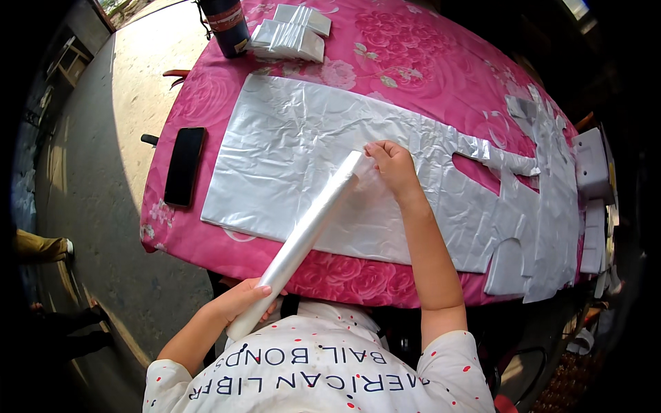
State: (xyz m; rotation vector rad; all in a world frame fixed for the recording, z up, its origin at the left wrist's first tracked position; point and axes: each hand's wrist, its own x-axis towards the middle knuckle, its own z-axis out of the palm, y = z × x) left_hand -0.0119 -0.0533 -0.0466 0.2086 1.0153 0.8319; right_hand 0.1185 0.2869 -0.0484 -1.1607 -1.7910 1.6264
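1. Landmark: flat layer of white plastic carrier bags (275,144).
2. Plastic film roll (303,234) slants across the layer's near edge, upper end over it.
3. Left hand (249,301), nearward of the layer: fingers curled round the roll's lower end, thumb on top.
4. Right hand (392,166), above the layer: thumb and forefinger pinch film beside the roll's upper end.

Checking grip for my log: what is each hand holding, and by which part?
The left hand holds the plastic roll by its near end; the right hand pinches loose film at the roll's far end.
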